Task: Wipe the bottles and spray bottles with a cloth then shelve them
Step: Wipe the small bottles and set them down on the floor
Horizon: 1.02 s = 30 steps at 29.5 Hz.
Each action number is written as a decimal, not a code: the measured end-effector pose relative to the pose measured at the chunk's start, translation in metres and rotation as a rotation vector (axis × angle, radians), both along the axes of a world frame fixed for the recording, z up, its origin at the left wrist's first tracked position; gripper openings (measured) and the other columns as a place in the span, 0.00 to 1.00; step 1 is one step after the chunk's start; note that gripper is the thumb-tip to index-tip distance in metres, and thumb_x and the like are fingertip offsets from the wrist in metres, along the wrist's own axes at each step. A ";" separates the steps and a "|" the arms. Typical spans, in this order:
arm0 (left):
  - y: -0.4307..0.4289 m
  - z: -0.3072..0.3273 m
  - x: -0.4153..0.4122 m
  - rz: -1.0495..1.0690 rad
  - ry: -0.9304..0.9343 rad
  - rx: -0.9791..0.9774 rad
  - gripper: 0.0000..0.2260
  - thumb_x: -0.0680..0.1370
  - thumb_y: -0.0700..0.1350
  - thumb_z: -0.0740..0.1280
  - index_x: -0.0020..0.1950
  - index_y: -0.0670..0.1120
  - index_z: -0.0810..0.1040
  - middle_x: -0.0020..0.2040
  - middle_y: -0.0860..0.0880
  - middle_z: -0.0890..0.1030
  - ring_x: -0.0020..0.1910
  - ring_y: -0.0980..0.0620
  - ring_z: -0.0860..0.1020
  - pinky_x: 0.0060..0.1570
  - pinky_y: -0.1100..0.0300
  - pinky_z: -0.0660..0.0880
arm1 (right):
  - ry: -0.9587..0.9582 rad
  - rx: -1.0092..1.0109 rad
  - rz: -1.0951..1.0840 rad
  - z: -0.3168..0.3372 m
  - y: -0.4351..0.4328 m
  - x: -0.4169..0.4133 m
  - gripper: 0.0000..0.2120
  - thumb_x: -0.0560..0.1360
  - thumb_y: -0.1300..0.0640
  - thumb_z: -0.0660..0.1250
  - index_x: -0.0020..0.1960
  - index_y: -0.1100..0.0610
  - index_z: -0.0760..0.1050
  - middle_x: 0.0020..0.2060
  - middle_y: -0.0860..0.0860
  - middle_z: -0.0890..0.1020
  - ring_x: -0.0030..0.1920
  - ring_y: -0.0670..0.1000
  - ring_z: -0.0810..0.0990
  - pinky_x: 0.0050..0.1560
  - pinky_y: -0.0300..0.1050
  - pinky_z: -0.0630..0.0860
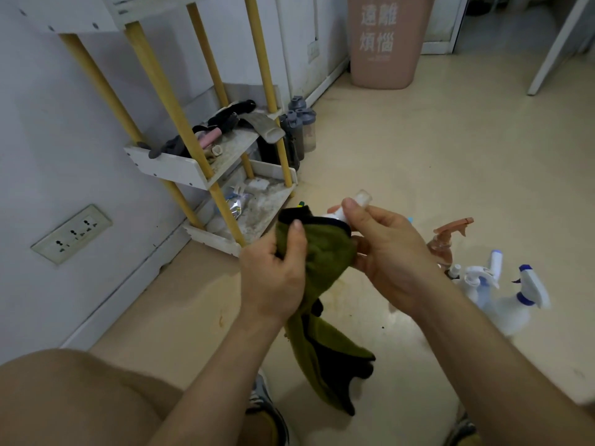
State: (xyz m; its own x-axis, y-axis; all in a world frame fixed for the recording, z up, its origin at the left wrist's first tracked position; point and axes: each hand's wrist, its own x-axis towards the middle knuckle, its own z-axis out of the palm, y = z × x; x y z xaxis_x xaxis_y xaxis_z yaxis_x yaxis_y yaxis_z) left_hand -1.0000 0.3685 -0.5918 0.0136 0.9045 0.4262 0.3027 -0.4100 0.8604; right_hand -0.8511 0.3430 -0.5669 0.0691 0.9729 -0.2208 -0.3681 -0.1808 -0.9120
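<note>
My left hand (277,272) grips an olive-green cloth (325,252) that is wrapped round the body of a small bottle with a clear cap (355,204). My right hand (386,249) holds that bottle near its cap, thumb on top. The cloth's tail hangs down to the floor. On the floor to the right stand a brown spray bottle (449,239) and two white spray bottles with blue trim (479,281) (521,300). The white shelf rack with yellow posts (180,169) stands against the wall at left.
Gloves and rags lie on the rack's middle shelf (235,136); scraps lie on the bottom shelf (257,204). Several grey-capped bottles (299,130) stand behind the rack. A pink bin (384,43) is at the back. A wall socket (72,233) sits low on the left wall.
</note>
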 end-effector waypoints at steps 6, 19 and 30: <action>0.022 -0.002 -0.009 0.199 -0.263 -0.325 0.26 0.80 0.57 0.60 0.37 0.34 0.72 0.35 0.41 0.74 0.34 0.41 0.75 0.36 0.46 0.75 | -0.296 0.196 -0.078 0.003 -0.002 -0.004 0.12 0.74 0.50 0.68 0.56 0.53 0.81 0.46 0.47 0.85 0.44 0.44 0.83 0.40 0.35 0.78; 0.008 0.031 -0.004 -0.288 -0.363 -0.700 0.20 0.77 0.62 0.59 0.56 0.51 0.83 0.53 0.45 0.85 0.51 0.46 0.84 0.53 0.49 0.81 | 0.003 0.226 -0.045 0.011 -0.002 0.001 0.09 0.81 0.62 0.59 0.54 0.56 0.77 0.51 0.54 0.83 0.52 0.51 0.83 0.41 0.42 0.81; 0.004 0.026 0.004 -0.309 -0.457 -0.819 0.14 0.81 0.54 0.62 0.56 0.48 0.82 0.52 0.43 0.85 0.51 0.43 0.83 0.58 0.44 0.78 | 0.059 0.216 0.025 0.000 0.004 0.016 0.09 0.79 0.60 0.60 0.56 0.56 0.77 0.54 0.55 0.83 0.55 0.53 0.82 0.44 0.45 0.81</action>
